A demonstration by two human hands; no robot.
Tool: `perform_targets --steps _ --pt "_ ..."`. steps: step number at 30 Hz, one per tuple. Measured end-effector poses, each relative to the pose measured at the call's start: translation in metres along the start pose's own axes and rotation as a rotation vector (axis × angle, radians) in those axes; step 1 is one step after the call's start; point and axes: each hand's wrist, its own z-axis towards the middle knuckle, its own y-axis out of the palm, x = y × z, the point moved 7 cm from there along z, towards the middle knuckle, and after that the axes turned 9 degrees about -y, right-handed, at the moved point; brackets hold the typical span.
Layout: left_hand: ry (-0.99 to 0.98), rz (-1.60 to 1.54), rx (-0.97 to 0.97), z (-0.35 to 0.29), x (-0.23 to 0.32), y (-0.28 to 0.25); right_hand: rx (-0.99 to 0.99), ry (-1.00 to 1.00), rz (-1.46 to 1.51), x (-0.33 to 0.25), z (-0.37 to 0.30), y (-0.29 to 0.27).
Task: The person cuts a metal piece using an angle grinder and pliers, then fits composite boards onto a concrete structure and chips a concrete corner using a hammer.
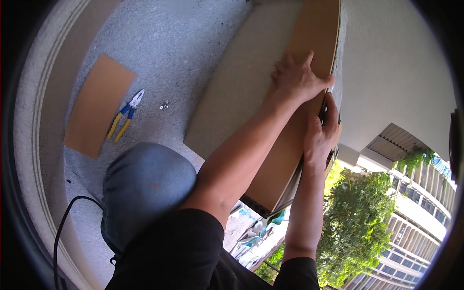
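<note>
A long brown board-like piece (273, 181) with a thin edge runs up the right side, alongside a wide grey panel (237, 82). My left hand (297, 79) lies on the brown face with fingers spread, its thumb reaching over the long edge. Just below it, my right hand (323, 133) grips that same edge, thumb on the near side and fingers going round the outside. What lies behind the edge is partly hidden by my fingers. A dark strip with holes (255, 205) shows at the lower end of the piece.
On the rough grey floor (159, 53) lie a loose brown board (99, 106), pliers with blue and yellow handles (124, 116) and several small metal pieces (164, 105). My bent knee (147, 186) is close by. A black cable (60, 227) curves at the lower left; trees (360, 217) stand outside.
</note>
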Motion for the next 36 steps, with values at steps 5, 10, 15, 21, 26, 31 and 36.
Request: perform_targets --steps 5,10,15,21,26,31,36 --pt "-0.008 -0.01 -0.029 -0.003 0.002 -0.004 -0.019 0.002 0.077 0.013 -0.002 -0.003" --pt "0.039 -0.111 -0.178 0.015 -0.006 0.015 0.021 0.031 0.056 0.014 -0.006 -0.007" --pt "0.051 -0.078 0.026 0.052 -0.028 -0.004 0.116 0.048 0.333 0.025 -0.007 -0.003" --pt "0.09 -0.423 -0.484 0.057 -0.037 -0.022 0.167 0.032 0.374 0.031 -0.012 -0.034" --pt "0.167 -0.106 -0.048 0.052 -0.078 -0.073 0.195 0.03 0.789 0.025 -0.043 -0.061" --pt "0.033 0.089 0.176 0.039 -0.11 -0.12 0.915 -0.417 0.543 0.008 -0.225 -0.171" --pt "-0.04 0.338 0.283 0.029 -0.127 -0.138 0.554 0.445 0.201 0.112 -0.45 -0.083"
